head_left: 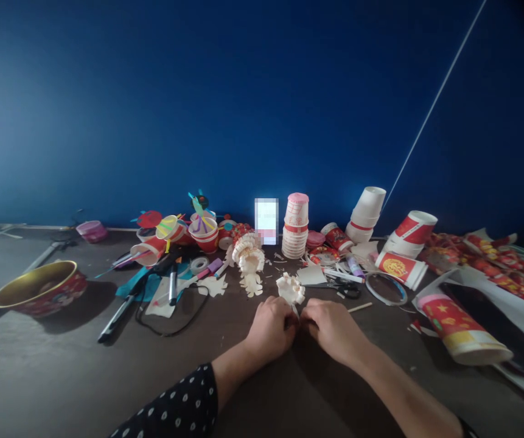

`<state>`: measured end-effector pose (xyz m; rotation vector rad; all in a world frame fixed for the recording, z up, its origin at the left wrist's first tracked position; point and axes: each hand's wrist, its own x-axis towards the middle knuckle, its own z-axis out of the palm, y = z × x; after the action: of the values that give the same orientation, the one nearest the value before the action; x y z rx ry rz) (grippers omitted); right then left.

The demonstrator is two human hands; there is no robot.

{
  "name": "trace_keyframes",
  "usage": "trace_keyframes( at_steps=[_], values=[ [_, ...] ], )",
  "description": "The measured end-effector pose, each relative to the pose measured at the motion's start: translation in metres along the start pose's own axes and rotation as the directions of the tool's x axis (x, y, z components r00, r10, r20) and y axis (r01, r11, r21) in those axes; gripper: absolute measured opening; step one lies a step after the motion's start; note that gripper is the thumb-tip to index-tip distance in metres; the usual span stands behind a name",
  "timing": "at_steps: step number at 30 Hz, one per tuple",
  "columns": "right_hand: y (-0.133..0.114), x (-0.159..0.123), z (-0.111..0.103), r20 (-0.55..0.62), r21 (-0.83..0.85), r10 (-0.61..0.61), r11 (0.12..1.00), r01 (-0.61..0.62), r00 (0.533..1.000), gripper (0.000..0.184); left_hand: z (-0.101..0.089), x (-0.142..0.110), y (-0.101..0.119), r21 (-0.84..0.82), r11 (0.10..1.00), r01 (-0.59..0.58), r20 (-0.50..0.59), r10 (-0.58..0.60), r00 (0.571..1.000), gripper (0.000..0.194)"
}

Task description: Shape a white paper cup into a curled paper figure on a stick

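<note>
Your left hand (271,328) and right hand (335,328) press together, fingers curled, pinching the base of a cut paper cup (290,289) just above them. A fringed cup (248,255) lies left of it, scissors (347,291) right, a cup stack (295,226) behind.

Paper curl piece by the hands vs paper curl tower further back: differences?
The paper curl piece sits at the fingers of the left hand and right hand; the paper curl tower stands away from both, further back on the table. The piece looks smaller than the tower. The tower shows tiered curled rings and a trailing cut strip; the piece is a loose clump. Both are whitish cut paper.
</note>
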<state>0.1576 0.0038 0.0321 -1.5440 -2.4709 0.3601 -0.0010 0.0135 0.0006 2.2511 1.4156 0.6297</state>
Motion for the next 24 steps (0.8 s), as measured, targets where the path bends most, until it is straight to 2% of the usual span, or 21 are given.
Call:
trace_keyframes(
  at_steps=[5, 9, 14, 24],
  values=[
    [-0.004, -0.001, 0.001, 0.008, -0.028, 0.008, 1.000, -0.008, 1.000, 0.020, -0.006, -0.004, 0.005, 0.057, 0.998, -0.006, 0.019, 0.005, 1.000, 0.007],
    [-0.003, -0.001, 0.003, 0.003, -0.064, 0.013, 0.998, -0.012, 1.000, 0.023, -0.008, -0.006, 0.003, 0.057, 0.997, -0.057, 0.039, 0.055, 0.998, 0.016],
    [-0.002, -0.002, 0.004, -0.016, -0.055, 0.001, 0.998, -0.002, 1.000, 0.021, -0.003, -0.005, -0.002, 0.053, 0.996, -0.075, 0.004, 0.075, 0.997, 0.006],
    [-0.007, 0.000, 0.004, 0.003, -0.142, 0.030, 0.989, -0.030, 1.000, 0.025, 0.002, -0.004, -0.001, 0.053, 0.996, -0.077, -0.066, 0.080, 0.995, 0.010]
  ],
)
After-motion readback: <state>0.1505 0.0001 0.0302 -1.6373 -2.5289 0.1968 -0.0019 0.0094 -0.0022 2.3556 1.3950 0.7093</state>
